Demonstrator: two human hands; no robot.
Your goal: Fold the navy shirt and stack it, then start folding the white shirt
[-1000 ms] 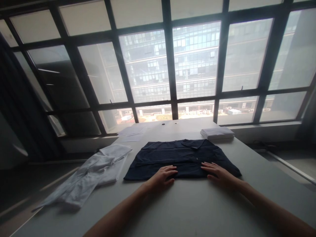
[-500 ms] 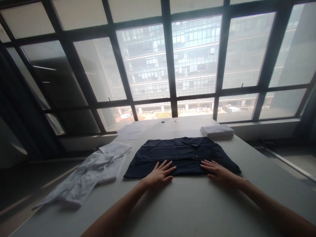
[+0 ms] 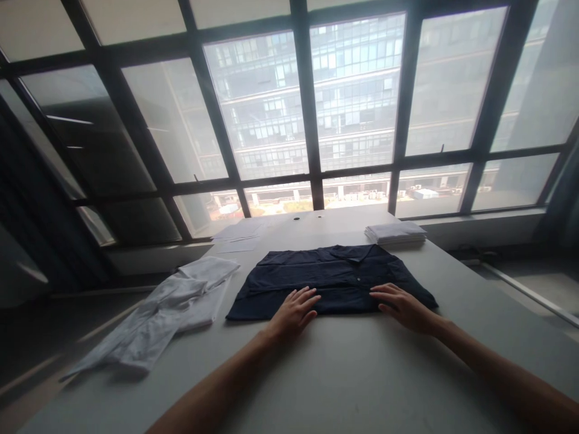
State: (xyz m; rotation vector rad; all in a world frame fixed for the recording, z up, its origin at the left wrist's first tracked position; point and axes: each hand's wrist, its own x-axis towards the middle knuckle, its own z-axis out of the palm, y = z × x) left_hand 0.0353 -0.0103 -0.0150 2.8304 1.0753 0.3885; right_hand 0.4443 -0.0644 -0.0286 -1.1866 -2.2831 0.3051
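Head view: we judge the navy shirt (image 3: pixel 332 271) part-folded, the white garment (image 3: pixel 165 316) unfolded. Left hand (image 3: pixel 294 311) and right hand (image 3: pixel 403 306) clamp nothing.

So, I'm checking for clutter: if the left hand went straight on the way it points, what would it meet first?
Probably the dark shirt: the left hand is over its near edge, pointing roughly towards the collar. Whether they touch is unclear.
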